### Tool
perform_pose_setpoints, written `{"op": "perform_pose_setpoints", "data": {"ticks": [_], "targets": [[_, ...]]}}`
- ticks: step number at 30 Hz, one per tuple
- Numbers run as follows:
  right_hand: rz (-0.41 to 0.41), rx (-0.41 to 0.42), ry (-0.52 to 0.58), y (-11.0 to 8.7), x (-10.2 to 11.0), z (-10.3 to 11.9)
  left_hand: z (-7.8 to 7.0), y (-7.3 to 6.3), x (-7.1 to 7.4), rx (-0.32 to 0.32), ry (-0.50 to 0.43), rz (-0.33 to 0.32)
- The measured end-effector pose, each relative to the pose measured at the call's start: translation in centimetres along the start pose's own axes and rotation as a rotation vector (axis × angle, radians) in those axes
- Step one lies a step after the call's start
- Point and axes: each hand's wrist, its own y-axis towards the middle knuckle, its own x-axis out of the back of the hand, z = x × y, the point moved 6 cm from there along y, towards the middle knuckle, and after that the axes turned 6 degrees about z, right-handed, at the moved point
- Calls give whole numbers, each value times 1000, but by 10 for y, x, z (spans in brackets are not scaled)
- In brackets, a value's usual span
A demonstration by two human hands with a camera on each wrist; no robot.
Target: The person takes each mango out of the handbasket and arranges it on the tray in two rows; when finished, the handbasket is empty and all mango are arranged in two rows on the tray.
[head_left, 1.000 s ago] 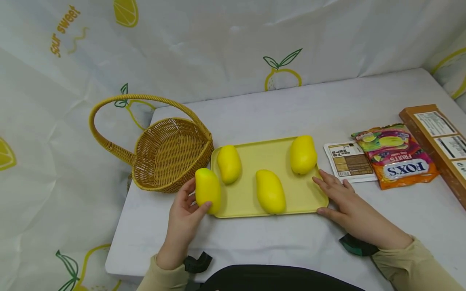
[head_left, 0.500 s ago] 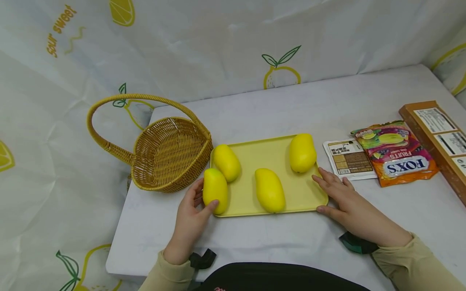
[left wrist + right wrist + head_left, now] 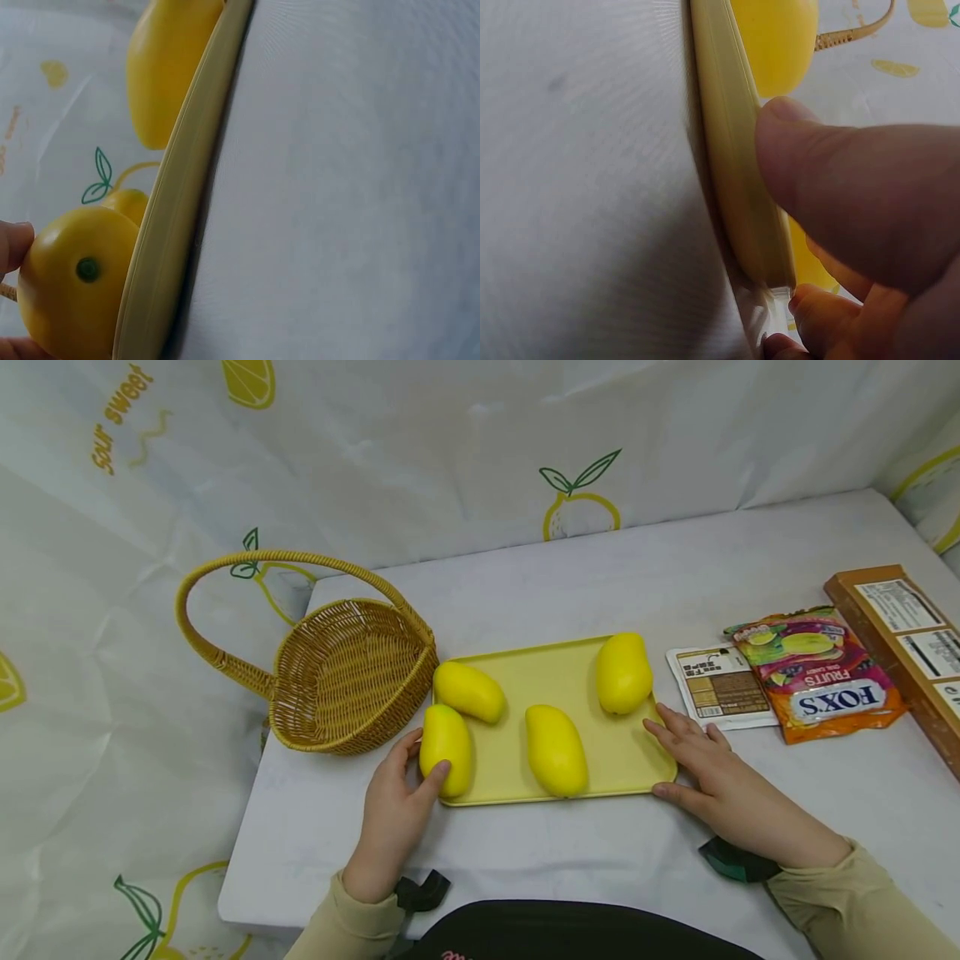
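Note:
A yellow tray (image 3: 517, 668) lies on the table with several yellow mangoes. At its front left corner, my left hand (image 3: 393, 818) holds one mango (image 3: 445, 747) between thumb and fingers; the left wrist view shows this mango's (image 3: 75, 307) green stem spot. Behind it, touching or nearly so, another mango (image 3: 471, 692) lies slanted. One more mango (image 3: 557, 752) lies near the middle front, and another (image 3: 624, 672) at the back right. My right hand (image 3: 708, 777) rests at the tray's right edge, fingers spread; its thumb (image 3: 832, 180) touches the rim in the right wrist view.
A wicker basket (image 3: 352, 672) with a tall handle stands left of the tray. To the right lie a flat white-and-brown packet (image 3: 722, 687), a Fox's candy bag (image 3: 817, 672) and a long brown box (image 3: 900, 652). A white lemon-print sheet (image 3: 450, 460) hangs behind.
My left hand has moved right with its mango, onto the tray's front left corner. The mango behind has turned from upright to slanting sideways. My right hand has stayed at the rim.

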Motion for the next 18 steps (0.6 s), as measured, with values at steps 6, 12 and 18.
{"op": "perform_pose_setpoints", "data": {"ticks": [6,12,18], "targets": [[5,-3,6,-1,0,2,-4,-1,2,-26,41,-3],[15,-15,12,-1,-1,4,-6,-1,2,-15,57,-4],[13,-8,11,-2,0,4,-7,-2,4,-9,69,-9]]}}
